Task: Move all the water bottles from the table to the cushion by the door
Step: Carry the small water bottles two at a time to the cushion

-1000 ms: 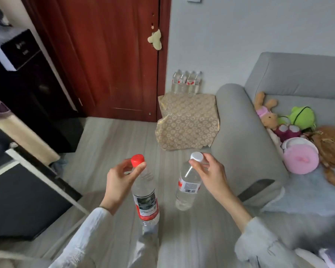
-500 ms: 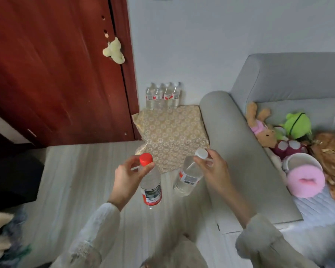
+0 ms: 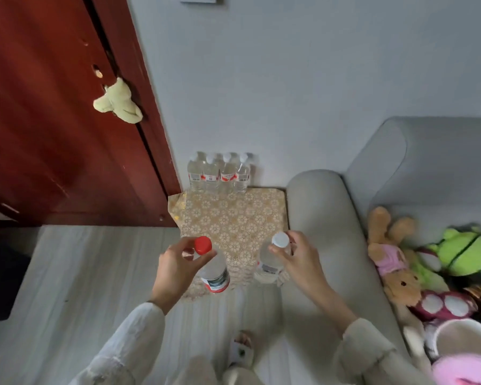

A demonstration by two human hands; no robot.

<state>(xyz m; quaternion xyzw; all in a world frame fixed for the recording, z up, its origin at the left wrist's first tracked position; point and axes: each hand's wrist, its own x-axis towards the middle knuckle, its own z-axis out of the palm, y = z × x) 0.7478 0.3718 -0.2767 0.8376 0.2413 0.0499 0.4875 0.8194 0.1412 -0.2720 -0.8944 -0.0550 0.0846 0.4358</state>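
The left hand (image 3: 175,266) pinches the neck of a red-capped water bottle (image 3: 213,269), its grip closed just under the cap; the bottle hangs over the near edge of the patterned cushion (image 3: 233,218). The right hand (image 3: 299,259) pinches a white-capped water bottle (image 3: 270,262) at the cap the same way, above the cushion's near corner beside the grey sofa arm (image 3: 322,218). Four more water bottles (image 3: 220,173) stand in a row on the cushion's far edge, against the wall, next to the red door (image 3: 53,120). Plush toys (image 3: 417,262) lie on the sofa seat beyond the arm from the cushion.
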